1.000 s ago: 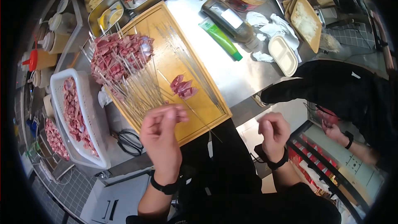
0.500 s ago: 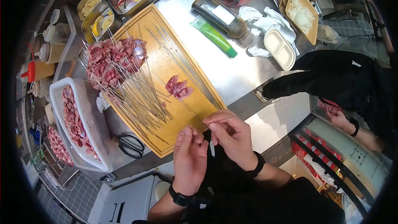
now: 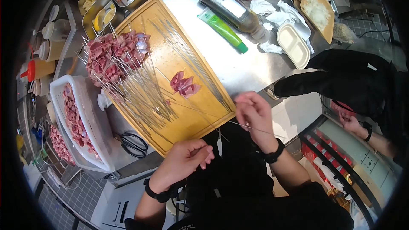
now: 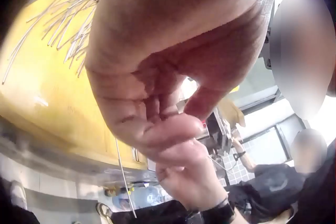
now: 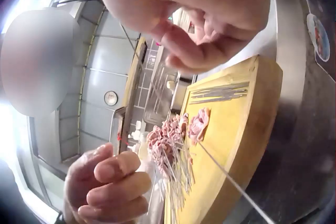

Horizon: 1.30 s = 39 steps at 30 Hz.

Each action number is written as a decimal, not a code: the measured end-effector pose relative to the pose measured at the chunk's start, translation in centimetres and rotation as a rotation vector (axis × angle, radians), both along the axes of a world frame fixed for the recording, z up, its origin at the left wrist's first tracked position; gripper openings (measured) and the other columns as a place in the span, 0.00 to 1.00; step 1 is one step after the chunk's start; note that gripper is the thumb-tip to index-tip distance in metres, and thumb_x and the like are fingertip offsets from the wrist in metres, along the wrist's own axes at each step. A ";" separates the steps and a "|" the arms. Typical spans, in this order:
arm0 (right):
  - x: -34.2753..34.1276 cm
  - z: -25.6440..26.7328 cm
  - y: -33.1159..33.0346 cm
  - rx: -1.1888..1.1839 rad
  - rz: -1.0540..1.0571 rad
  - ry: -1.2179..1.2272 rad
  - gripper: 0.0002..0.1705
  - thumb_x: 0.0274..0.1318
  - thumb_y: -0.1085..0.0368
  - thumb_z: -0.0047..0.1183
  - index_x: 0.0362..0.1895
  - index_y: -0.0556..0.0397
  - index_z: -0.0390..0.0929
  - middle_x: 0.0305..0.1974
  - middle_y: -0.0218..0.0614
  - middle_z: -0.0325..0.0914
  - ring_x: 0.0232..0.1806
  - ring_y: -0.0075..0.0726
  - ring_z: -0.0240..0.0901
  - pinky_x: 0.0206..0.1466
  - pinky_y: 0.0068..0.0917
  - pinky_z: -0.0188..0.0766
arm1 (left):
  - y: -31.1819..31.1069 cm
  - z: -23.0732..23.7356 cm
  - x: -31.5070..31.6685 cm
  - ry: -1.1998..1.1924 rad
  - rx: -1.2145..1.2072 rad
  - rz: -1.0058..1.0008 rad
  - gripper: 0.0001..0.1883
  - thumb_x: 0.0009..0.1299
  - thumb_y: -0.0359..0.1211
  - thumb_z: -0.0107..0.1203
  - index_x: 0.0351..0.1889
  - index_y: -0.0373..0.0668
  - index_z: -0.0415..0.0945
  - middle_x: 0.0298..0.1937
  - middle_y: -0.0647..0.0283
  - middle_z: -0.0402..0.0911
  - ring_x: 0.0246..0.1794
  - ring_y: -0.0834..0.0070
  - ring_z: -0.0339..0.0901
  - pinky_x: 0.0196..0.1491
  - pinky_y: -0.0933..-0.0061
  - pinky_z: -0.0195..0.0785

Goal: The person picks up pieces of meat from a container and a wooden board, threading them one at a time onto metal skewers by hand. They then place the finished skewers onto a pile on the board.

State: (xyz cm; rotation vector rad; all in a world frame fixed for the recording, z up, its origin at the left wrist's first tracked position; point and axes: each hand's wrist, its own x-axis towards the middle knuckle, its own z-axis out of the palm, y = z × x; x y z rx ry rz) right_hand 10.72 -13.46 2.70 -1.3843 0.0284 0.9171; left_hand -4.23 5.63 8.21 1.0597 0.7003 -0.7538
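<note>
In the head view my right hand (image 3: 255,119) is past the board's near right corner, fingers curled. A thin metal skewer (image 3: 270,132) crosses its palm, bare along the visible length. My left hand (image 3: 187,159) hovers beside the board's near edge, its fingers loosely bent and nothing visible between them. Folded slices of raw meat (image 3: 184,84) lie on the yellow cutting board (image 3: 200,121), threaded on a skewer whose end overhangs the edge. A heap of skewered meat (image 3: 113,57) covers the far left of the board. Several bare skewers (image 3: 191,61) lie along its right side.
A white basket of raw meat (image 3: 76,121) and black scissors (image 3: 134,145) are left of the board. Right of it lie a green tube (image 3: 221,30), a dark bottle (image 3: 232,10) and an off-white tray (image 3: 294,47). Another person (image 3: 345,74) stands at the right.
My hands came together around a bare skewer half a second ago and are now apart. The right hand has moved up and right, the left down and slightly left.
</note>
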 end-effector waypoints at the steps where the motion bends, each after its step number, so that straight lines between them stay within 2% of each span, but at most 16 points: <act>1: 0.3 0.0 1.4 -0.014 0.000 0.067 0.12 0.71 0.75 0.44 0.53 0.58 0.77 0.30 0.30 0.76 0.21 0.17 0.66 0.19 0.15 0.57 | -0.6 -0.5 0.1 -0.054 0.054 0.112 0.11 0.80 0.31 0.53 0.39 0.33 0.81 0.30 0.68 0.81 0.27 0.85 0.77 0.32 0.83 0.69; 4: 0.7 -1.0 2.6 0.014 0.025 0.135 0.10 0.71 0.72 0.44 0.51 0.57 0.77 0.33 0.34 0.77 0.20 0.19 0.69 0.18 0.15 0.58 | -1.6 -0.7 0.8 -0.055 0.181 0.278 0.07 0.77 0.28 0.55 0.39 0.33 0.80 0.32 0.64 0.81 0.28 0.82 0.77 0.32 0.79 0.69; 6: 0.7 -0.9 3.0 0.032 -0.024 0.191 0.11 0.72 0.70 0.44 0.51 0.57 0.77 0.33 0.34 0.78 0.20 0.20 0.69 0.18 0.15 0.59 | -2.0 -1.2 1.0 -0.205 0.748 0.125 0.04 0.73 0.27 0.59 0.41 0.35 0.81 0.32 0.61 0.80 0.25 0.75 0.76 0.32 0.76 0.69; 7: 0.5 -1.0 3.0 0.026 -0.038 0.206 0.11 0.73 0.69 0.44 0.51 0.58 0.77 0.33 0.33 0.78 0.19 0.20 0.68 0.17 0.15 0.59 | -2.1 -1.3 1.0 -0.330 0.872 0.086 0.10 0.67 0.27 0.65 0.46 0.40 0.81 0.40 0.57 0.80 0.28 0.67 0.77 0.34 0.71 0.70; 8: 0.4 -1.2 2.9 0.016 -0.043 0.202 0.11 0.73 0.69 0.44 0.51 0.58 0.77 0.33 0.33 0.78 0.19 0.20 0.68 0.17 0.15 0.59 | -2.1 -1.6 1.3 -0.335 0.862 0.086 0.10 0.67 0.27 0.65 0.46 0.40 0.81 0.40 0.57 0.80 0.28 0.67 0.77 0.34 0.71 0.70; 10: 0.1 -1.6 2.9 -0.002 -0.052 0.220 0.11 0.72 0.71 0.44 0.51 0.57 0.78 0.33 0.35 0.78 0.18 0.19 0.69 0.16 0.14 0.60 | -2.3 -2.6 2.4 -0.691 1.336 0.049 0.17 0.64 0.26 0.67 0.51 0.42 0.80 0.52 0.56 0.78 0.35 0.63 0.78 0.37 0.68 0.73; 11: 0.1 -1.6 3.1 -0.005 -0.056 0.269 0.10 0.72 0.71 0.45 0.50 0.55 0.78 0.32 0.34 0.78 0.17 0.19 0.67 0.16 0.15 0.58 | -2.1 -2.6 2.9 -0.648 1.269 -0.043 0.23 0.61 0.26 0.69 0.56 0.43 0.78 0.61 0.56 0.73 0.40 0.62 0.78 0.40 0.63 0.74; 12: 0.1 -1.2 3.4 0.003 -0.060 0.256 0.10 0.75 0.66 0.46 0.49 0.56 0.80 0.32 0.30 0.78 0.18 0.18 0.66 0.17 0.16 0.58 | -1.8 -2.8 3.4 -0.699 1.292 -0.141 0.21 0.62 0.25 0.67 0.54 0.41 0.80 0.56 0.56 0.78 0.40 0.62 0.79 0.41 0.63 0.75; 15: -0.2 -0.8 3.8 0.075 -0.085 0.296 0.10 0.76 0.67 0.45 0.51 0.56 0.78 0.37 0.34 0.78 0.20 0.19 0.67 0.19 0.16 0.60 | -0.7 -3.4 4.2 -0.876 1.290 -0.288 0.17 0.62 0.23 0.66 0.50 0.39 0.83 0.47 0.57 0.82 0.40 0.62 0.80 0.41 0.64 0.75; 17: -0.1 -0.2 3.6 0.102 -0.090 0.283 0.11 0.76 0.67 0.45 0.52 0.57 0.77 0.40 0.35 0.80 0.22 0.20 0.69 0.20 0.16 0.62 | -0.3 -2.4 5.1 -0.833 1.234 -0.241 0.12 0.63 0.21 0.66 0.45 0.37 0.85 0.36 0.58 0.82 0.37 0.61 0.81 0.40 0.65 0.75; 20: -0.7 0.7 2.9 0.176 -0.125 0.199 0.14 0.75 0.73 0.40 0.58 0.56 0.75 0.48 0.38 0.82 0.26 0.20 0.73 0.21 0.15 0.63 | -0.6 -0.4 5.8 -0.843 1.211 -0.135 0.12 0.63 0.21 0.66 0.45 0.36 0.86 0.33 0.56 0.82 0.33 0.60 0.81 0.38 0.64 0.74; 23: -0.6 2.6 1.8 0.214 -0.021 -0.010 0.19 0.72 0.78 0.39 0.63 0.61 0.73 0.55 0.39 0.81 0.30 0.19 0.73 0.30 0.13 0.66 | -1.8 2.1 6.3 -0.683 1.060 -0.035 0.09 0.66 0.21 0.65 0.44 0.34 0.86 0.30 0.53 0.82 0.28 0.61 0.82 0.33 0.69 0.73; 31: -1.1 2.8 1.6 0.317 0.006 -0.292 0.12 0.71 0.75 0.50 0.54 0.60 0.81 0.50 0.39 0.82 0.32 0.20 0.79 0.32 0.16 0.70 | -3.1 1.6 5.1 -0.556 0.893 0.049 0.06 0.67 0.22 0.65 0.42 0.34 0.86 0.29 0.56 0.85 0.27 0.68 0.85 0.33 0.73 0.74; 34: -1.1 2.1 1.5 0.153 0.109 -0.506 0.08 0.66 0.77 0.56 0.47 0.60 0.84 0.45 0.39 0.84 0.33 0.21 0.82 0.33 0.17 0.74 | -3.0 1.0 4.6 -0.481 0.834 0.079 0.06 0.68 0.22 0.65 0.41 0.36 0.86 0.28 0.56 0.85 0.28 0.69 0.85 0.32 0.73 0.74; 36: -1.4 1.8 1.5 0.164 0.101 -0.502 0.06 0.65 0.77 0.56 0.44 0.61 0.84 0.45 0.40 0.84 0.33 0.21 0.81 0.33 0.16 0.74 | -3.0 0.5 4.1 -0.451 0.670 0.146 0.06 0.67 0.23 0.66 0.42 0.37 0.87 0.31 0.58 0.86 0.26 0.71 0.83 0.31 0.74 0.73; 39: -1.6 2.1 1.6 0.253 -0.077 -0.291 0.03 0.69 0.75 0.52 0.43 0.61 0.79 0.43 0.40 0.83 0.28 0.21 0.76 0.31 0.15 0.71 | -2.5 0.5 4.1 -0.364 0.582 0.173 0.06 0.66 0.24 0.67 0.40 0.37 0.86 0.35 0.61 0.86 0.25 0.75 0.80 0.31 0.76 0.72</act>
